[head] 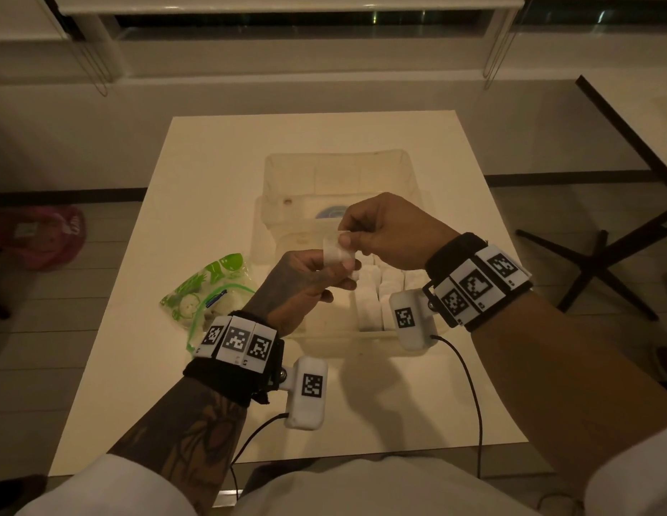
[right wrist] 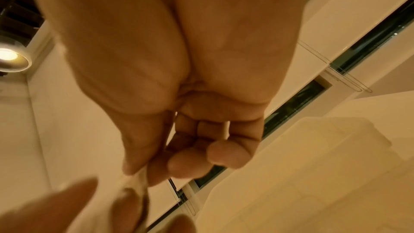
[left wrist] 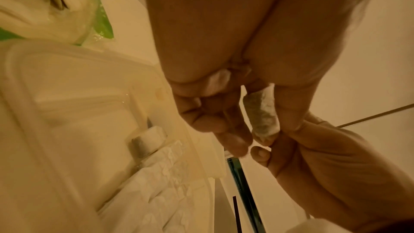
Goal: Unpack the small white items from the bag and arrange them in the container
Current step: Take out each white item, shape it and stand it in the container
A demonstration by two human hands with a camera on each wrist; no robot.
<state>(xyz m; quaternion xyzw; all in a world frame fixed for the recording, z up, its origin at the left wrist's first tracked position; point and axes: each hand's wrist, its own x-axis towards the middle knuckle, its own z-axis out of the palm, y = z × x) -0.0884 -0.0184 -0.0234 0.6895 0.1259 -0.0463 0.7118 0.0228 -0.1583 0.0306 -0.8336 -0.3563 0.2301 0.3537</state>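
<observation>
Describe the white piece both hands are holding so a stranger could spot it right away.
Start at the clear container on the pale table. Above its near half, the left hand and right hand pinch one small white item. Unlike the others, it's held in the air.

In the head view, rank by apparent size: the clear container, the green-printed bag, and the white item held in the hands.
1. Clear container, largest.
2. Green-printed bag.
3. White item, smallest, though it is held nearer the camera and partly covered by the left hand and right hand.
</observation>
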